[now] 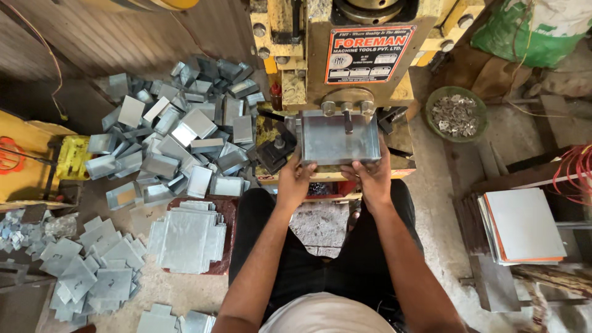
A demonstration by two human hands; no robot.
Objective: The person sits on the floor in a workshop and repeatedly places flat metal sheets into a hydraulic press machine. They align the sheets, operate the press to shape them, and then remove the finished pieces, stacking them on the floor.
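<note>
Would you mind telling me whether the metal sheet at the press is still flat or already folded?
Folded: the metal sheet shows raised side walls, held by the left hand and right hand.

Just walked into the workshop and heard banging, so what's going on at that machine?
A seated person holds a folded sheet-metal tray on the bed of a yellow press, left hand and right hand gripping its near edge. Bent pieces are heaped to the left, with flat blanks stacked by the knee and a bowl of small scraps on the right.
</note>
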